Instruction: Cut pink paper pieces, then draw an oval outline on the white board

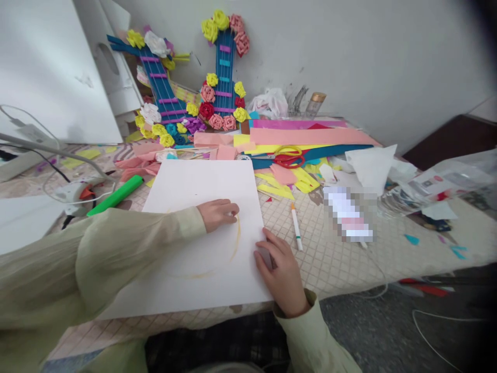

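Observation:
A large white sheet of paper (202, 178) lies in front of me, with a faint yellow curved line (238, 235) drawn on it. My left hand (218, 214) reaches across the sheet, its fingers curled down by the upper end of that line. Whatever those fingers hold, if anything, is hidden. At the sheet's right edge rests my right hand (282, 272), fingers apart and fingertips touching the paper. A white marker with an orange tip (296, 228) lies on the patterned tablecloth just right of the sheet.
Two blue paper guitars with paper flowers (224, 72) lean on the wall. Red-handled scissors (289, 157) lie among coloured paper strips (310, 137). A green roll (116, 196) is at left. To the right are a pixelated object (348, 215) and a plastic bottle (404, 199).

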Demonstrator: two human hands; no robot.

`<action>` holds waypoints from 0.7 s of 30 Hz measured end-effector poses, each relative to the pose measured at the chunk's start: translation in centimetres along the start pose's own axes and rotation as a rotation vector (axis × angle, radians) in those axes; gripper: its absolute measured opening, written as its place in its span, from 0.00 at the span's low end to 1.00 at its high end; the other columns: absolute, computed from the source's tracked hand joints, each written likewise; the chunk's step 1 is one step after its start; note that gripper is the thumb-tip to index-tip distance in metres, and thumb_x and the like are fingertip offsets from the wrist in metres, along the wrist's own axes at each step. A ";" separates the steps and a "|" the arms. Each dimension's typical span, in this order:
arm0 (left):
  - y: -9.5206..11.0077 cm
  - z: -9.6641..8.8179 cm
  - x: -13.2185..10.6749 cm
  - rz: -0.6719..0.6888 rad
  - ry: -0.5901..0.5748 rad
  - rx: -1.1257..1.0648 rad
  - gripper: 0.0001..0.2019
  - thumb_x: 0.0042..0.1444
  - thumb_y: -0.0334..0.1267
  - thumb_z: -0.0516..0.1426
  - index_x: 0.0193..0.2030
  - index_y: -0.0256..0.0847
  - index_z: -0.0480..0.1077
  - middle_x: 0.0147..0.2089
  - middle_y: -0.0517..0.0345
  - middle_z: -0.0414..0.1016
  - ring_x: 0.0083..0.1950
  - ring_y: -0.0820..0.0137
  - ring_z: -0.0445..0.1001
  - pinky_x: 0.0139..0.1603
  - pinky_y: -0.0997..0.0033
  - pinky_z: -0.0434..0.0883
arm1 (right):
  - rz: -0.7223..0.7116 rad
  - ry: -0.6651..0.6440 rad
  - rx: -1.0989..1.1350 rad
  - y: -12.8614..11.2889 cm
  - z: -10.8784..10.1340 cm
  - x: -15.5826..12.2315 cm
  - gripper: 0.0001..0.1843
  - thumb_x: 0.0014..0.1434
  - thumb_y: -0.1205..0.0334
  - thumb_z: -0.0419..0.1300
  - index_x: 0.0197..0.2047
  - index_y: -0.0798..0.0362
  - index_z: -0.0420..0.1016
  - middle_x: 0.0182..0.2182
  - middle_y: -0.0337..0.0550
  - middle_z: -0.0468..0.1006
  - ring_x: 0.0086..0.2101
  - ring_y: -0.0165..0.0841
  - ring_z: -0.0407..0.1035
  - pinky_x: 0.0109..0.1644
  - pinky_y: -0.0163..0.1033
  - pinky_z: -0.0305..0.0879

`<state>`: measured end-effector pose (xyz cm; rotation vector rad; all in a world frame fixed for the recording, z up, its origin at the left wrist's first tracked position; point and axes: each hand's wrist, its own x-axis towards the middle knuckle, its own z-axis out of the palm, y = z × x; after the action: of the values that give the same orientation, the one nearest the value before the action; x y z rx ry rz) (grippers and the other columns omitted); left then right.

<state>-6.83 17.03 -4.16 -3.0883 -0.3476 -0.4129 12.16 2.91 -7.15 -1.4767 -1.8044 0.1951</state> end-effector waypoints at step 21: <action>1.6 0.0 -0.3 0.012 0.026 -0.036 0.17 0.61 0.31 0.41 0.30 0.37 0.69 0.36 0.54 0.69 0.34 0.73 0.62 0.40 0.75 0.61 | 0.004 -0.004 0.014 0.0 0.0 0.0 0.07 0.55 0.67 0.54 0.38 0.54 0.71 0.49 0.52 0.69 0.47 0.40 0.64 0.50 0.50 0.63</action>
<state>-6.78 15.38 -4.16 -3.1147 -0.3252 -0.4634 12.17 2.88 -7.11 -1.4709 -1.7999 0.2125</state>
